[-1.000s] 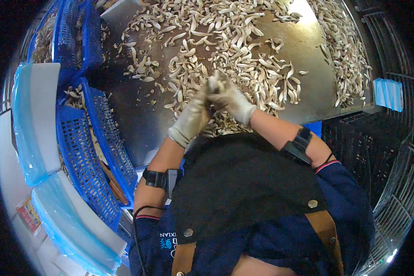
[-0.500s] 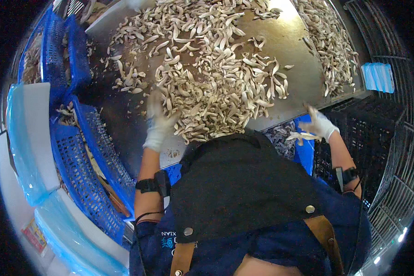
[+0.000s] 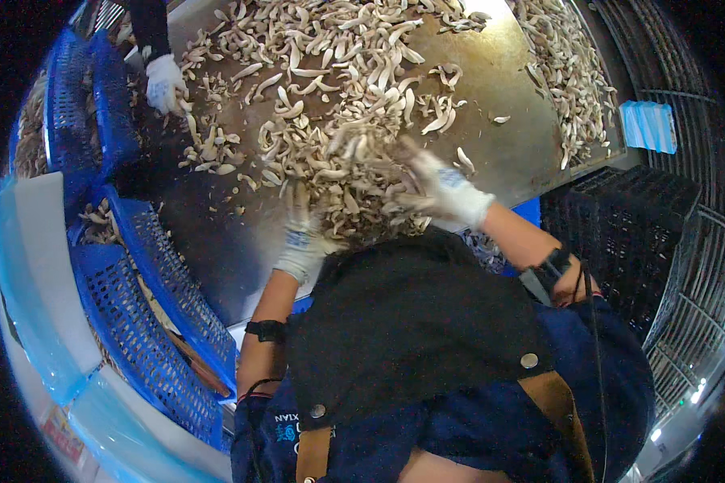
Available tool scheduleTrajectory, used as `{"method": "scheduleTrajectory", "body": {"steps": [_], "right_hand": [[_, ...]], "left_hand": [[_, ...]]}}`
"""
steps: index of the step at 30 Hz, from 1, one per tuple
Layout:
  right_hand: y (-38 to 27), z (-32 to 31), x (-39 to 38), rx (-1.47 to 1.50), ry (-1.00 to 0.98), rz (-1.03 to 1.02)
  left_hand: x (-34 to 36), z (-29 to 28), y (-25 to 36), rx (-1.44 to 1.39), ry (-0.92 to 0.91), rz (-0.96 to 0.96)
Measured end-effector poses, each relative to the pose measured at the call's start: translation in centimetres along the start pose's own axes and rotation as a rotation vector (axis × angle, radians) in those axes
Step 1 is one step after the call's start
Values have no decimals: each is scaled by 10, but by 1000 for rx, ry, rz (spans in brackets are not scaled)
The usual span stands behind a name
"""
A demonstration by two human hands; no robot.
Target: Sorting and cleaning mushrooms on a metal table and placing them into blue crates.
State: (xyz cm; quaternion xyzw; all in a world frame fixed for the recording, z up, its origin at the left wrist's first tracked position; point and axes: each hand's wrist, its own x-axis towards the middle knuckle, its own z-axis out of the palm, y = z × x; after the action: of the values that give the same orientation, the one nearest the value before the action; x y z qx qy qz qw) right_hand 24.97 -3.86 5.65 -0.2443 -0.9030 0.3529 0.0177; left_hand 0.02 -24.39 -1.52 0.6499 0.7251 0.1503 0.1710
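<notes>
A loose heap of pale, elongated mushrooms (image 3: 338,165) covers the metal table (image 3: 507,121) in front of me. At the heap's near left edge, my left hand (image 3: 302,237), in a white glove, touches the mushrooms with its fingers stretched out. My right hand (image 3: 447,189), gloved too, reaches into the heap's right side. Its fingers are spread and partly smeared by motion. Mushrooms between the two hands look blurred. Neither hand shows a mushroom gripped in it.
Another person's gloved hand (image 3: 165,84) is over the table's far left. Blue perforated baskets (image 3: 141,322) stand on my left. More mushrooms (image 3: 568,80) lie along the right side. Black crates (image 3: 620,225) and a blue-and-white packet (image 3: 648,126) are at right.
My right hand has moved left from the blue container into the heap, shifting mushrooms inward. My left hand has moved slightly nearer me. Another person's gloved hand has appeared at far left.
</notes>
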Motion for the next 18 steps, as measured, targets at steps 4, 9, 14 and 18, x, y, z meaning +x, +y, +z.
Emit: {"method": "scheduleTrajectory", "body": {"steps": [4,9,14,18], "right_hand": [[40,-55,-48,-300,102,222],[79,26,-90,-467,-13,288],[50,101,-11,-673,111,-84],[2,40,14,-116,-306,-220]], "left_hand": [[20,-18,-50,20,349,-23],[109,-30,-70,-146,250,-186],[145,-18,-45,-68,19,-125],[108,-19,-10,-153,-90,37]]}}
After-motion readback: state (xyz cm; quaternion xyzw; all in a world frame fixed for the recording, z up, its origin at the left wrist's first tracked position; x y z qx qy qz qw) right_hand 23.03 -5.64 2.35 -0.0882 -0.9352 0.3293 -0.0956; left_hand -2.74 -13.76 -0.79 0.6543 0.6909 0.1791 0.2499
